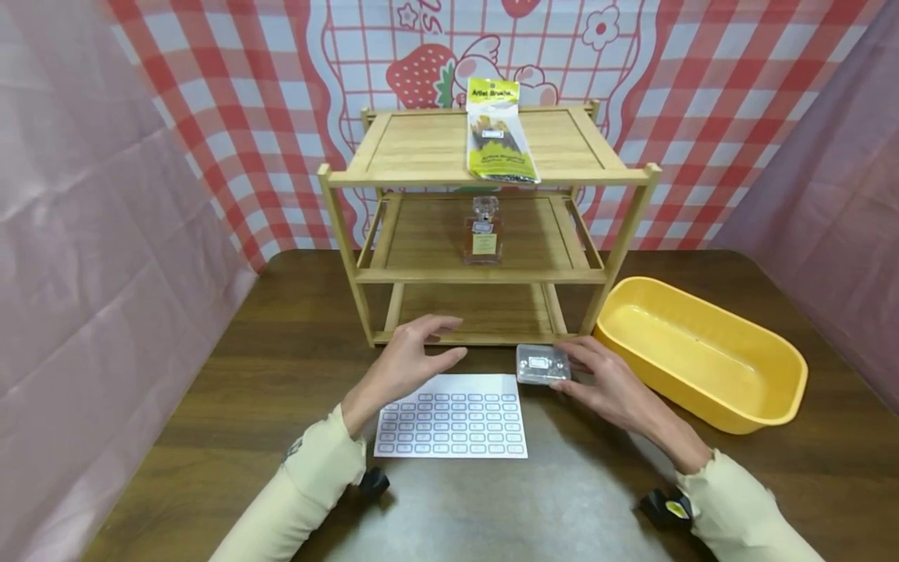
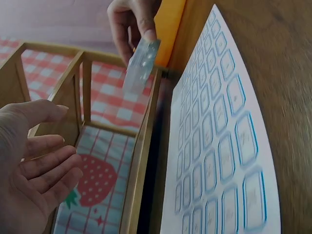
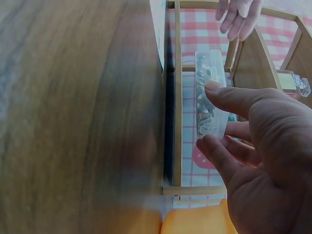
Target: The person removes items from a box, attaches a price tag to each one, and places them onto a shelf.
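Note:
A small clear plastic box with a white label on its top is held at its right end by my right hand. In the right wrist view, the thumb and fingers pinch this clear box, and small shiny round pieces show through its wall; their kind is unclear. My left hand hovers beside the sheet of labels, fingers apart and holding nothing. From the left wrist view, that hand has its palm facing the wooden shelf, with the box farther off in the other hand.
A three-tier wooden shelf stands behind the hands. Its top bears a packet of artist brushes; its middle tier holds a glass perfume bottle. To the right sits a yellow plastic basin on the brown table.

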The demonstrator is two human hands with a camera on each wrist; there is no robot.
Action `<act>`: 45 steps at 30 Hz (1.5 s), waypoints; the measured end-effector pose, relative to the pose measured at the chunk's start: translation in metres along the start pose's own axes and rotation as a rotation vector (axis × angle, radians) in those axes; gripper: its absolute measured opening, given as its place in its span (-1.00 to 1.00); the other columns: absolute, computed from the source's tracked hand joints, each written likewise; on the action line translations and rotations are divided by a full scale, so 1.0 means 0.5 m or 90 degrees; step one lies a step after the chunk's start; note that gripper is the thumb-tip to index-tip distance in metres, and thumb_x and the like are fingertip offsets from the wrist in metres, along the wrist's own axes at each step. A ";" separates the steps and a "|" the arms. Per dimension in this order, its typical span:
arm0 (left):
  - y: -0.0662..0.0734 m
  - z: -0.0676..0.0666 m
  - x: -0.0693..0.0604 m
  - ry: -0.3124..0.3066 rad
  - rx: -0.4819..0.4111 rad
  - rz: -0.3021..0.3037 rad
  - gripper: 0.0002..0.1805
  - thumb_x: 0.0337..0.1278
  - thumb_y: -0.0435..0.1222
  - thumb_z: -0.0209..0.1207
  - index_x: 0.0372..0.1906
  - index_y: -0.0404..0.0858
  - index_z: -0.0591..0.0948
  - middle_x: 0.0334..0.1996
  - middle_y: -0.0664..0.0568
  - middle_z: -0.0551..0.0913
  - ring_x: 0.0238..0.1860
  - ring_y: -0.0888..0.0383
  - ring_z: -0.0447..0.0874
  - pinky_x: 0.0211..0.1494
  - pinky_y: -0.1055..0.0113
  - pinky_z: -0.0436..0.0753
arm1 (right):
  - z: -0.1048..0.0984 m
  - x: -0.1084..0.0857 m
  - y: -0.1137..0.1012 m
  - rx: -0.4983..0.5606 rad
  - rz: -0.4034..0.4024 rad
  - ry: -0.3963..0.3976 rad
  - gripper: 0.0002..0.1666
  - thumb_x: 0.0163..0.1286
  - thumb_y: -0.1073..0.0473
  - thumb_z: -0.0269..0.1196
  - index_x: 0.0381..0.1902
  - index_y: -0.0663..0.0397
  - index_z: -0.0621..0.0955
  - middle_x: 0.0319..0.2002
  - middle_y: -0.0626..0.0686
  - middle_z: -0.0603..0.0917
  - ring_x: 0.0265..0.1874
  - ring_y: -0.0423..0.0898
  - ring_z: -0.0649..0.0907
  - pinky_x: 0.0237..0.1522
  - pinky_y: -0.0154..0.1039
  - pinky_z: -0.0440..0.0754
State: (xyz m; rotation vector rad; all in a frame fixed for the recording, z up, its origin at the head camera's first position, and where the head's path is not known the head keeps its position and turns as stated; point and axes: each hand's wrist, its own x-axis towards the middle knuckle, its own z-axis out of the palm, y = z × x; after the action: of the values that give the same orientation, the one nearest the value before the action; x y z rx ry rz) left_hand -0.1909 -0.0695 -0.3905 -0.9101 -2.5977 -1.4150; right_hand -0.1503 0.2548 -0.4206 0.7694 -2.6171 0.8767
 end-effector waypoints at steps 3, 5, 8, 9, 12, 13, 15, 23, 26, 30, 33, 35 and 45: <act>-0.007 -0.019 -0.011 0.023 0.010 -0.002 -0.52 0.31 -0.29 0.37 0.26 -0.38 0.61 0.17 -0.21 0.66 0.18 -0.14 0.63 0.26 0.06 0.61 | 0.002 0.003 -0.002 0.005 0.009 -0.005 -0.37 0.18 0.35 0.55 0.20 0.42 0.60 0.12 0.29 0.61 0.01 0.19 0.68 -0.01 0.14 0.71; -0.012 -0.031 -0.018 0.041 0.016 0.000 -0.53 0.30 -0.30 0.38 0.24 -0.39 0.61 0.16 -0.21 0.66 0.16 -0.12 0.64 0.24 0.05 0.62 | 0.003 0.005 -0.002 0.007 0.011 -0.007 -0.37 0.18 0.35 0.55 0.19 0.41 0.60 0.13 0.29 0.61 0.02 0.19 0.67 0.00 0.13 0.71; -0.020 -0.048 -0.027 0.073 0.013 0.012 -0.57 0.29 -0.32 0.39 0.20 -0.38 0.63 0.14 -0.20 0.67 0.13 -0.15 0.64 0.20 0.01 0.64 | 0.005 0.008 -0.001 0.011 0.006 -0.004 -0.38 0.18 0.35 0.55 0.18 0.41 0.61 0.13 0.29 0.60 0.02 0.19 0.67 0.00 0.13 0.71; -0.023 -0.054 -0.030 0.085 0.009 0.017 -0.58 0.29 -0.33 0.39 0.19 -0.38 0.63 0.12 -0.20 0.67 0.11 -0.16 0.65 0.19 -0.01 0.65 | 0.006 0.009 -0.001 0.013 0.004 -0.002 -0.38 0.17 0.35 0.55 0.17 0.41 0.61 0.13 0.30 0.60 0.02 0.19 0.67 0.00 0.13 0.71; -0.030 -0.071 -0.037 0.122 -0.005 0.035 -0.62 0.26 -0.37 0.40 0.14 -0.37 0.65 0.05 -0.17 0.69 0.04 -0.18 0.66 0.13 -0.06 0.67 | 0.008 0.010 0.000 0.020 -0.002 0.002 -0.39 0.16 0.37 0.55 0.17 0.41 0.61 0.12 0.29 0.60 0.02 0.19 0.68 -0.01 0.10 0.71; -0.031 -0.076 -0.039 0.135 -0.009 0.040 -0.63 0.24 -0.38 0.41 0.13 -0.37 0.66 0.03 -0.16 0.69 0.02 -0.17 0.67 0.11 -0.08 0.68 | 0.009 0.011 0.001 0.022 -0.004 0.003 -0.39 0.16 0.37 0.55 0.16 0.41 0.61 0.12 0.29 0.60 0.02 0.19 0.68 -0.01 0.09 0.72; -0.034 -0.087 -0.044 0.157 -0.011 0.046 -0.63 0.22 -0.40 0.42 0.11 -0.37 0.67 0.00 -0.16 0.70 -0.02 -0.15 0.67 0.06 -0.10 0.68 | 0.010 0.012 0.001 0.022 -0.007 0.002 -0.38 0.16 0.37 0.56 0.17 0.41 0.61 0.10 0.29 0.61 0.01 0.19 0.68 0.00 0.08 0.72; -0.046 -0.120 -0.058 0.209 -0.013 0.037 -0.65 0.20 -0.43 0.43 0.08 -0.35 0.69 -0.06 -0.12 0.72 -0.09 -0.12 0.69 -0.09 0.02 0.68 | 0.011 0.019 -0.002 0.016 0.009 -0.009 -0.36 0.19 0.33 0.55 0.20 0.41 0.60 0.09 0.27 0.61 0.00 0.17 0.67 0.01 0.13 0.70; -0.050 -0.128 -0.062 0.220 -0.017 0.040 -0.66 0.20 -0.45 0.42 0.07 -0.36 0.69 -0.05 -0.14 0.72 -0.08 -0.07 0.68 -0.07 0.11 0.69 | 0.011 0.021 -0.002 0.014 0.007 -0.007 -0.36 0.19 0.32 0.55 0.20 0.41 0.60 0.09 0.27 0.61 0.01 0.17 0.67 0.02 0.13 0.70; -0.057 -0.139 -0.067 0.240 -0.026 0.038 -0.68 0.22 -0.46 0.41 0.07 -0.38 0.69 -0.05 -0.12 0.72 -0.09 -0.06 0.69 -0.04 0.24 0.70 | 0.013 0.025 -0.002 0.010 -0.002 0.002 -0.35 0.18 0.32 0.56 0.20 0.40 0.61 0.08 0.25 0.62 0.01 0.17 0.68 0.02 0.13 0.70; -0.059 -0.148 -0.071 0.258 -0.045 0.025 -0.69 0.24 -0.43 0.40 0.06 -0.36 0.69 -0.06 -0.10 0.73 -0.09 -0.07 0.69 -0.05 0.37 0.68 | 0.014 0.028 -0.002 0.011 -0.004 0.005 -0.36 0.17 0.31 0.56 0.20 0.39 0.61 0.07 0.24 0.63 0.01 0.16 0.67 0.03 0.13 0.69; -0.059 -0.154 -0.072 0.269 -0.065 0.015 -0.70 0.25 -0.43 0.39 0.06 -0.37 0.69 -0.06 -0.12 0.73 -0.09 -0.06 0.69 -0.06 0.42 0.66 | 0.015 0.030 -0.001 0.012 -0.001 0.004 -0.35 0.18 0.31 0.56 0.20 0.39 0.61 0.07 0.25 0.63 0.01 0.16 0.67 0.03 0.14 0.69; -0.064 -0.172 -0.070 0.329 -0.136 0.015 -0.72 0.28 -0.48 0.34 0.06 -0.46 0.65 -0.04 -0.26 0.71 -0.09 0.19 0.67 -0.01 0.45 0.66 | 0.020 0.038 -0.003 0.022 0.013 0.000 -0.35 0.19 0.33 0.56 0.21 0.43 0.59 0.04 0.27 0.62 -0.02 0.19 0.68 0.00 0.15 0.71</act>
State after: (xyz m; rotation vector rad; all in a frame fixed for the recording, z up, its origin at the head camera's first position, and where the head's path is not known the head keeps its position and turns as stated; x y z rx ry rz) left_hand -0.1984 -0.1661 -0.3756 -0.4955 -2.0822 -1.6747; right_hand -0.1661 0.2400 -0.4197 0.7533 -2.6198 0.9304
